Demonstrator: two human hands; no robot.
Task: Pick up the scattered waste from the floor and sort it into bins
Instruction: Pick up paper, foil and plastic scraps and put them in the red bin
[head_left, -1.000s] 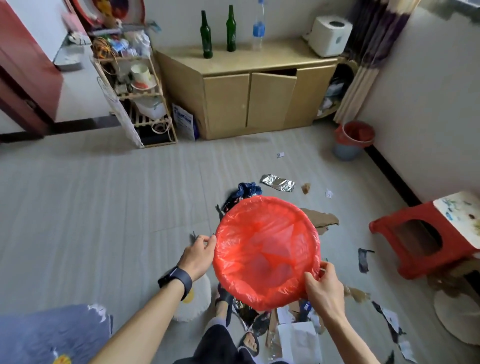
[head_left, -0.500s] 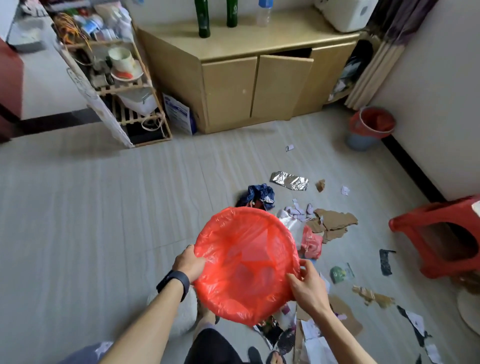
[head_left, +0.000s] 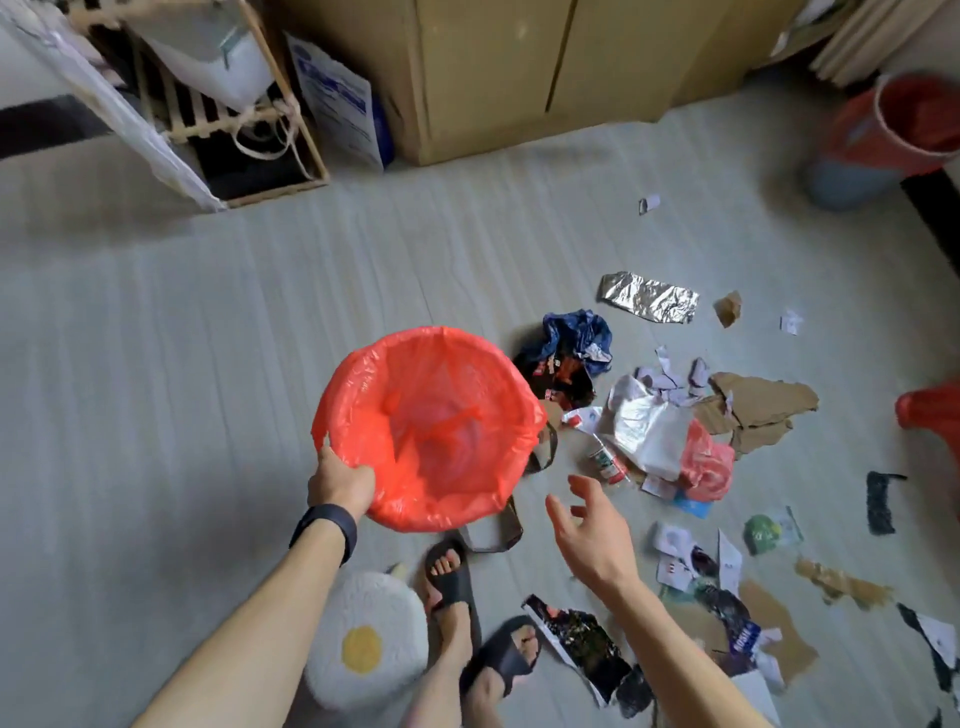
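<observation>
Above the grey floor (head_left: 208, 364), the left hand (head_left: 337, 480) grips the near rim of a bin lined with a red bag (head_left: 431, 426), fingers curled over its edge. The right hand (head_left: 592, 530) hangs free, fingers spread, near scattered waste (head_left: 665, 431) lying right of the bin.
</observation>
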